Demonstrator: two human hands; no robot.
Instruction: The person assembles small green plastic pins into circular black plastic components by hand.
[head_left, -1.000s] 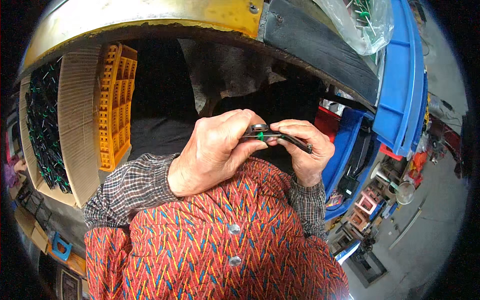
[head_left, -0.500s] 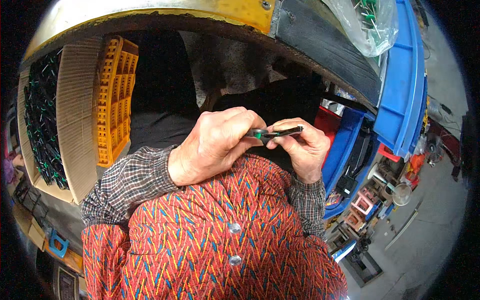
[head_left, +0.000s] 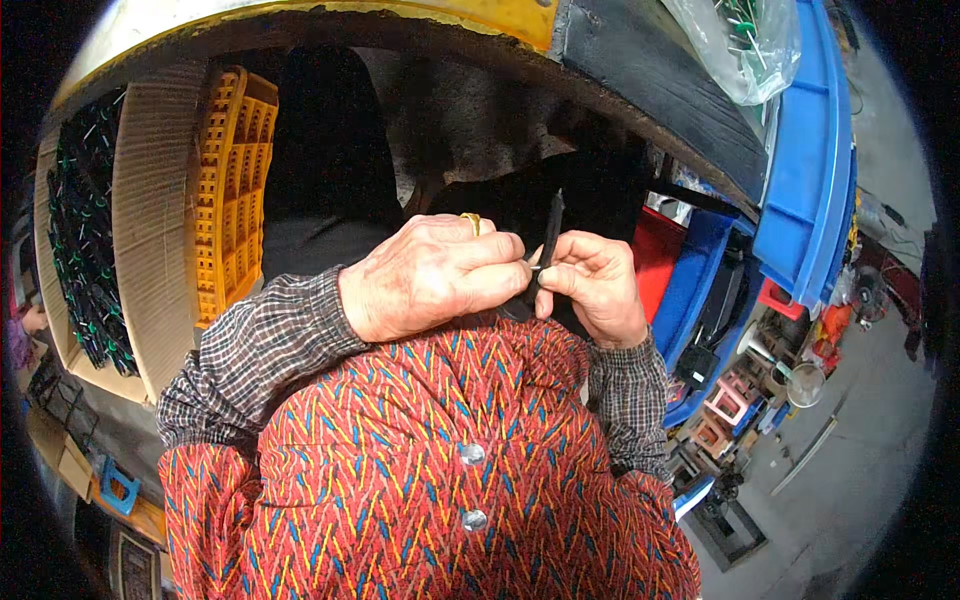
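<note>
In front of my apron, both hands meet at a slim black piece with a pointed tip (head_left: 553,222), which stands upright between them. My left hand (head_left: 430,275), with a ring on one finger, is closed, its fingertips pinched at the piece's lower end. My right hand (head_left: 598,288) is closed too, thumb and fingers pinching the piece from the other side. A small pale, shiny bit shows between the fingertips; what it is I cannot tell. The lower part of the black piece is hidden by my fingers.
At the left stands a cardboard box (head_left: 158,230) full of black and green pieces, beside an orange plastic crate (head_left: 232,195). A worktable edge (head_left: 655,85) crosses the top. Blue bins (head_left: 805,190) and a clear bag (head_left: 765,70) of green-headed parts are at the right.
The black piece has turned from lying nearly level, pointing right, to standing upright. The green part that showed on it is now out of sight. Both hands have shifted their grip.
</note>
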